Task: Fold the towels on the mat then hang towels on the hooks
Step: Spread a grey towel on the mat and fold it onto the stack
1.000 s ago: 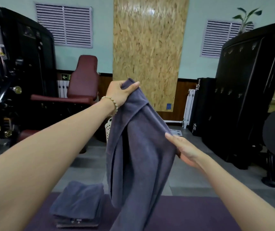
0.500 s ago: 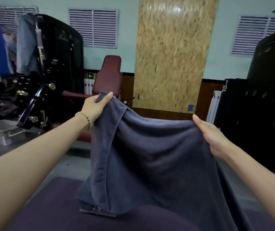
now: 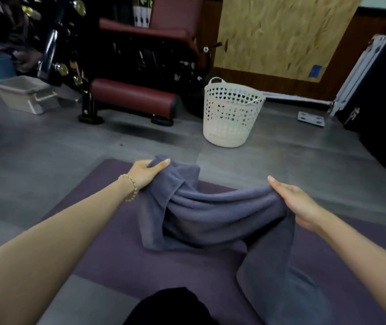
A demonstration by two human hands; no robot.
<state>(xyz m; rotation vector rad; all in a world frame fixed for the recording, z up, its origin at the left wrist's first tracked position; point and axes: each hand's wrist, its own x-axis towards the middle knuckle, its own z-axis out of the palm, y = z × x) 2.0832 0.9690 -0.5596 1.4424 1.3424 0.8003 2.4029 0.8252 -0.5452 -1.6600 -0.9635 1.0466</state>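
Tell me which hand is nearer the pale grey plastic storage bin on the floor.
Left. The left hand grips the grey-blue towel nearest the pale grey bin; the right hand holds its other end, farther right.

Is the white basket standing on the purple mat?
No, the white basket stands on the grey floor, beyond the far edge of the purple mat and apart from it.

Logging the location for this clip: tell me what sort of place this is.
Probably a gym: a weight machine with maroon pads stands behind, a purple exercise mat lies on the floor, and a grey towel is held over it.
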